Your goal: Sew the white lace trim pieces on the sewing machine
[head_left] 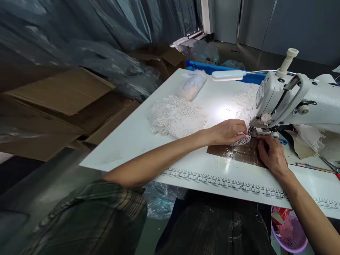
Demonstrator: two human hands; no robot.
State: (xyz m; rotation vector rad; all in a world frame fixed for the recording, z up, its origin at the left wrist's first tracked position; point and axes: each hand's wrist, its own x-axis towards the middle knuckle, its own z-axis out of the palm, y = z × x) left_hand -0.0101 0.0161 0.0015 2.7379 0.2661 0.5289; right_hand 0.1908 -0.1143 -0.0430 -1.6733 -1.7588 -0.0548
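A white sewing machine stands at the right of the table, its needle area lit by a lamp. My left hand is closed on a piece of white lace just left of the presser foot. The lace runs back along the machine's left side. Close to the needle on the right, my right hand has its fingers bent, with the fingertips by the presser foot; what they hold, if anything, is hidden. Brown tape covers the tabletop under both hands.
A heap of white lace and a wrapped bundle lie on the white table. A printed ruler follows its front edge. Scissors lie at right. Cardboard boxes stand left; a purple basket sits below.
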